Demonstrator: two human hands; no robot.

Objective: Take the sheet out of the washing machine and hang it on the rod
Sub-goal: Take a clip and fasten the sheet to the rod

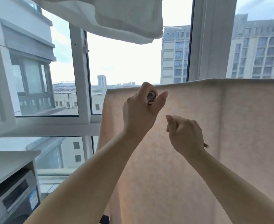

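Sheet: hung, behind both hands. Left hand grips small metal object near top edge. Right hand curled; contents indeterminable.

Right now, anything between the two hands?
Nothing lies between them in the head view. The left hand, gripping a clip, and the right hand are apart, with only the hanging sheet showing behind the gap.

Two bare forearms, no sleeves, bare hands
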